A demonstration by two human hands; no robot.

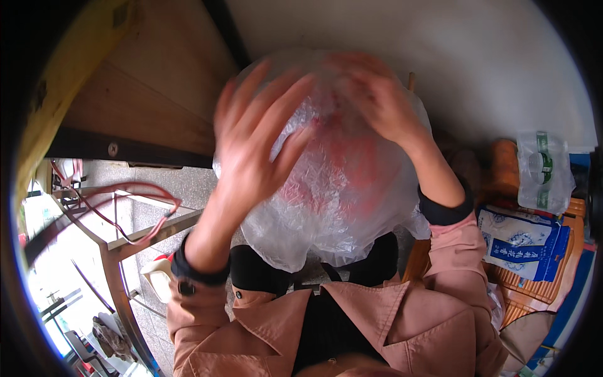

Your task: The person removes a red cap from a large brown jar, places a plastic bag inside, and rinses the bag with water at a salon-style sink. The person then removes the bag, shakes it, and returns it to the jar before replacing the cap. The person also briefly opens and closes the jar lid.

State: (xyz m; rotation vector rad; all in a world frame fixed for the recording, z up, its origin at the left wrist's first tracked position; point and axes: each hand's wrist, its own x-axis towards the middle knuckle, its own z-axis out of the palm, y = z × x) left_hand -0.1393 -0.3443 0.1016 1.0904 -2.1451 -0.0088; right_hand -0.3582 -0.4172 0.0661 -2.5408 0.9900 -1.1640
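A large bulging translucent plastic bag [325,207] fills the space in front of me, above my knees. Reddish things show dimly through its film; what they are cannot be made out. Over the bag's left side is my left hand [259,127], its fingers spread and nothing in its grasp. My right hand [377,99] is over the far right of the bag, blurred by motion. Its fingertips blend into the film, so whether they grip it is unclear.
To the left stand a wooden panel [155,75], a metal frame [113,249] and red-brown wires [155,188]. On the right, a slatted wooden seat [523,287] bears a blue-and-white printed packet [516,242]. A clear plastic pack [544,174] lies beyond it. A pale wall [424,37] rises ahead.
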